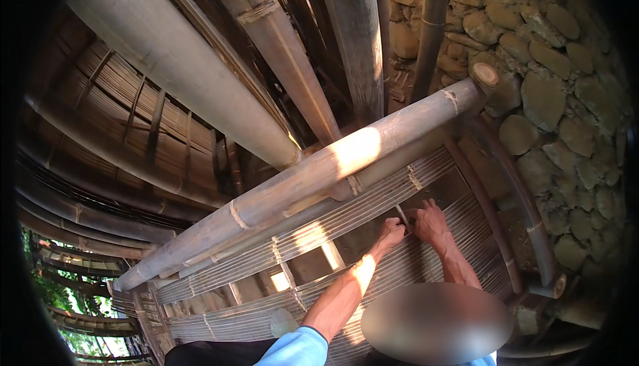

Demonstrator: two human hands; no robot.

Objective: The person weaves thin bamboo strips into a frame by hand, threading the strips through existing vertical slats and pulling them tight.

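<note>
Both my hands work close together over a gap in a panel of thin bamboo slats. My left hand is closed, its fingers pinched at the lower end of a thin pale strip that stands up toward the upper band of slats. Just right of it, my right hand has bent fingers turned toward the left hand. Something small and dark lies between the fingertips; what it is cannot be made out. Cord lashing binds the upper slats just above the hands.
A thick bamboo pole crosses beyond the panel, tied with cord. Large bamboo posts rise behind it. A stone wall stands at the right, beside curved dark poles. Woven bamboo walling is at the left. A blurred patch hides the lower right.
</note>
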